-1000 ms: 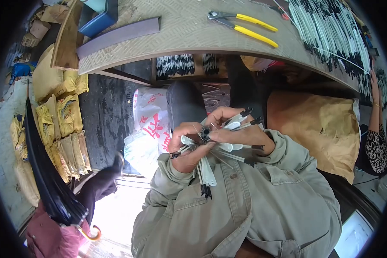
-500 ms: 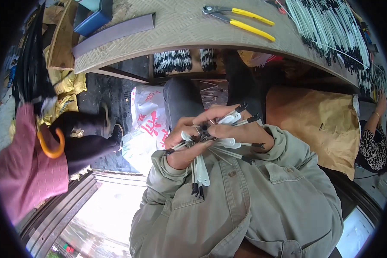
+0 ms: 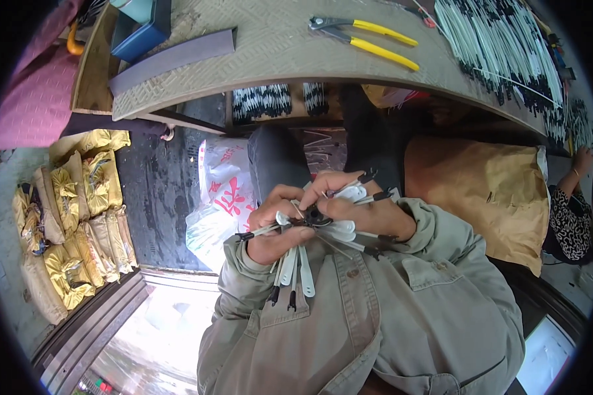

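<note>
In front of my chest, both hands hold a small, round black hub (image 3: 315, 216). White rods with black tips (image 3: 284, 280) and flat white strips with rounded ends (image 3: 308, 282) fan out from it on several sides. My left hand (image 3: 273, 227) is closed on the near left of the hub, thumb pressed by its rim. Across from it, my right hand (image 3: 352, 209) pinches the hub's far right edge, with fingers bent over the top. Some rods pass between or under the fingers, so their inner ends are hidden.
On the worktable (image 3: 270, 49) lie yellow-handled pliers (image 3: 382, 43), a grey strip (image 3: 178, 59), a blue bin (image 3: 141, 33) and a heap of white rods (image 3: 507, 49). Brown paper (image 3: 474, 197) lies right; a plastic bag (image 3: 221, 184) and gold sacks (image 3: 79, 210) left. Co-workers stand left (image 3: 33, 105) and right (image 3: 570, 217).
The pink-sleeved person at left has moved forward past the table's end, uncovering the gold sacks. In my hands, the hub with its rods has turned slightly; both hands keep their hold.
</note>
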`<state>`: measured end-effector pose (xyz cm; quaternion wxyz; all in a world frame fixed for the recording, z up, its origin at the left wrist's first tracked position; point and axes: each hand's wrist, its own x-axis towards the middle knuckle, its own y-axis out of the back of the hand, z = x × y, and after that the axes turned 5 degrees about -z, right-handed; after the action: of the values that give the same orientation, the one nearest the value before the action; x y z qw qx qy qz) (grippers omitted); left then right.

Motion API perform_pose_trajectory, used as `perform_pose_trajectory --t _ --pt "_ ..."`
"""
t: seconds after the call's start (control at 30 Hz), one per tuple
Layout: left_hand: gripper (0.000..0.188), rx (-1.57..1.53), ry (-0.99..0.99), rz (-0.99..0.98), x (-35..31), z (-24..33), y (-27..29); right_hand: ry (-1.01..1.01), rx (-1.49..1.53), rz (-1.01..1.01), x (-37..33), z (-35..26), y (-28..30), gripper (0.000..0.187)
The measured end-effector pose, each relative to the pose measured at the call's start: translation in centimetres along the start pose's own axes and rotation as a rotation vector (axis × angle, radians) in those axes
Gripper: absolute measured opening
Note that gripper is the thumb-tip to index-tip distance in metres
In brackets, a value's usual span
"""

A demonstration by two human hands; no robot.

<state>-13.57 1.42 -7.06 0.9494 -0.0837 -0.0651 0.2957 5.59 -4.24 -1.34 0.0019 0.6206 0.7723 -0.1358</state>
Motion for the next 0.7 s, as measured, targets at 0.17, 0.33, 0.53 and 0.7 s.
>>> perform_pose_trajectory --t 0.17,0.33,0.53,0.7 --pt "0.026 -0.111 0.051 0.001 0.1 0.5 0.0 -0.066 0.063 -0.028 -0.2 -0.7 -0.3 0.017" --pt "0.026 -0.18 0.14 0.024 -0.2 0.7 0.0 -0.046 0.078 -0.04 -0.1 -0.3 -0.6 0.016" --pt "0.025 -0.043 0.16 -0.018 0.0 0.8 0.4 -0.019 0.114 0.0 0.1 0.1 -0.7 0.016" --pt "0.023 -0.19 0.197 0.033 -0.1 0.8 -0.1 0.008 0.102 -0.021 0.0 0.4 -0.5 0.016"
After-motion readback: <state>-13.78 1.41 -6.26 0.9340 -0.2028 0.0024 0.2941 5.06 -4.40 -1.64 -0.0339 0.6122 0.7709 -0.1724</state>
